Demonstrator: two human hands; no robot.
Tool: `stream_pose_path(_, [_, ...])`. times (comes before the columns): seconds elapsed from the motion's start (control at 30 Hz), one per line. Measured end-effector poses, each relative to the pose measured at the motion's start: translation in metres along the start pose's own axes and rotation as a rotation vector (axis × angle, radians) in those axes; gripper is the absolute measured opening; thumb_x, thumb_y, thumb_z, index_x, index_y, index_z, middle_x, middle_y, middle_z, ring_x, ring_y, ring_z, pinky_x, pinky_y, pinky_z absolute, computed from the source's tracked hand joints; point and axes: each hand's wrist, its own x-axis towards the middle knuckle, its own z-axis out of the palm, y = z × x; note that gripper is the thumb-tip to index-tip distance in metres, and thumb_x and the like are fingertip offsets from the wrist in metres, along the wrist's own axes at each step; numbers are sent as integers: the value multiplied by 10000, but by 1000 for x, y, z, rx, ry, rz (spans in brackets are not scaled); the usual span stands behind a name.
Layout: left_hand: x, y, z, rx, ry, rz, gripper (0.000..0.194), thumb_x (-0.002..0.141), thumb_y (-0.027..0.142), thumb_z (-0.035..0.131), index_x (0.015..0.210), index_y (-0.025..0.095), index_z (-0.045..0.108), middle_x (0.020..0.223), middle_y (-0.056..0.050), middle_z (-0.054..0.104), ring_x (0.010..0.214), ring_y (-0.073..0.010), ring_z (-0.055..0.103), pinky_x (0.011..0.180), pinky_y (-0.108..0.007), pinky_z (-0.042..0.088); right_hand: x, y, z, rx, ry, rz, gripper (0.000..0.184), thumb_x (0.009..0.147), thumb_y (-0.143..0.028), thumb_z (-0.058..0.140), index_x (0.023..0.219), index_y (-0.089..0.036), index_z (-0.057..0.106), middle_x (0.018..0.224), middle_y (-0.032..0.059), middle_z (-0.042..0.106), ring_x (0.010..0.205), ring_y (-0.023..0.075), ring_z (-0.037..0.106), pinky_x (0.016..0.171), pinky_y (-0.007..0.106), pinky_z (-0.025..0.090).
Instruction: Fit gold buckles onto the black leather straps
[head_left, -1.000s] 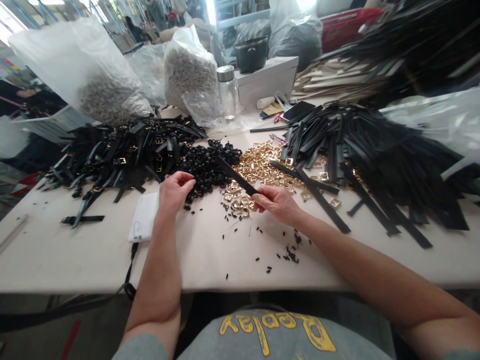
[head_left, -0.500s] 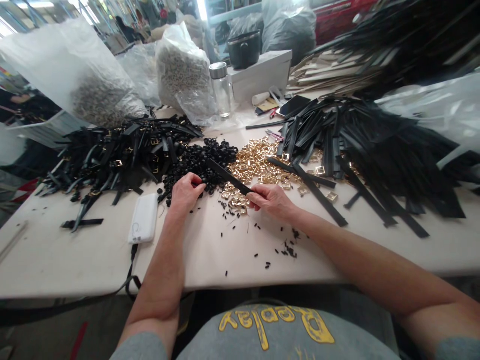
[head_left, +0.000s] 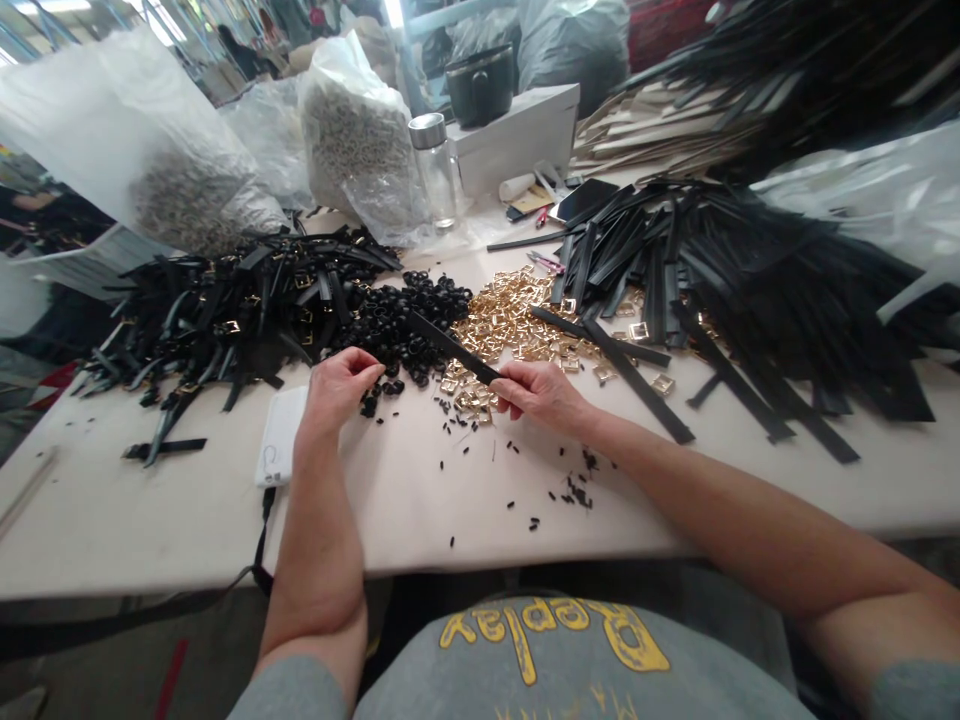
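Observation:
My right hand [head_left: 541,395] pinches one end of a black strap [head_left: 450,347] that points up and left over the heap of gold buckles [head_left: 517,320]. My left hand [head_left: 339,387] has its fingers curled together at the near edge of the pile of small black loops [head_left: 409,320]; whatever it holds is too small to make out. Both hands rest low over the white table [head_left: 420,500].
Finished black straps with buckles [head_left: 240,300] lie heaped at the left, plain black straps [head_left: 712,280] at the right. A white power bank [head_left: 279,448] lies by my left wrist. Bags of metal parts [head_left: 360,140], a jar [head_left: 435,170] and a white box [head_left: 517,135] stand behind.
My left hand reached into the black loops, then drew back a little with its fingers pinched. My right hand kept the strap almost still.

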Motion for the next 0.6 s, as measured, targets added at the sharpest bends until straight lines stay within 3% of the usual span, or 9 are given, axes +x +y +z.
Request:
stream_pose_path(0.1, [-3,-7,-13,-3,-84,-14,198,712,407,637,766,224,690,619,16,648,557,-163,552,544,-268,393,0,0,0,1,-9,4,247,862,-349,553,713,-155,585,630,7,659,476,58,568,485,176,457])
stream_pose_path(0.37, [-29,-12,-41,118,-35,-23,150,719,370,606,730,241,682,645,15,656,627,-174,574,613,-279,407,-1,0,-3,-12,-23,-6,272,865,-385,561,725,-155,601,639,16,665,484,71,573,484,196,450])
stream_pose_path(0.6, [-56,-10,-29,205,-116,6,174,738,344,600,818,241,714,780,-15,703,715,-201,606,685,-302,434,-1,2,-1,-29,-9,-16,280,876,-399,554,758,-152,614,658,20,678,497,75,583,495,202,453])
